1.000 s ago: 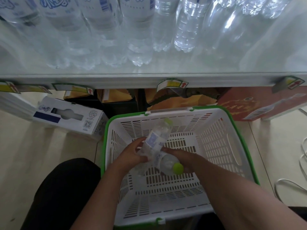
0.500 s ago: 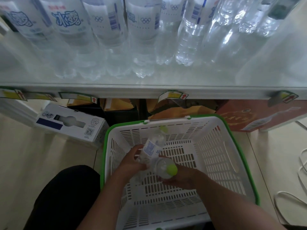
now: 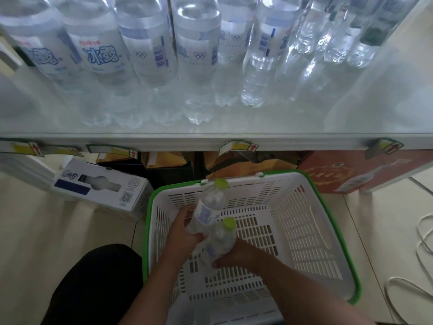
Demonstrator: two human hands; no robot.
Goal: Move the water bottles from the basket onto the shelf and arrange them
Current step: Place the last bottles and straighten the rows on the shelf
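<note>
A white basket [image 3: 304, 233] with a green rim stands on the floor below the shelf [image 3: 210, 139]. Inside it, my left hand [image 3: 185, 231] grips a clear water bottle [image 3: 208, 207] with a lime-green cap, its cap tilted toward the shelf. My right hand [image 3: 236, 256] grips a second green-capped bottle [image 3: 221, 240] by its lower part, just right of the first. The two bottles touch. Several larger water bottles [image 3: 196, 57] stand in rows on the white shelf above.
A white and blue carton [image 3: 100, 186] lies on the floor left of the basket. Brown bags [image 3: 234, 165] and a red box [image 3: 365, 172] sit under the shelf. White cable [image 3: 421, 245] loops on the floor at right. My dark-clothed knee [image 3: 93, 287] is at lower left.
Both hands have lifted the two bottles higher in the basket and tipped them more upright, caps toward the shelf. The camera has tilted up, showing more of the shelf.
</note>
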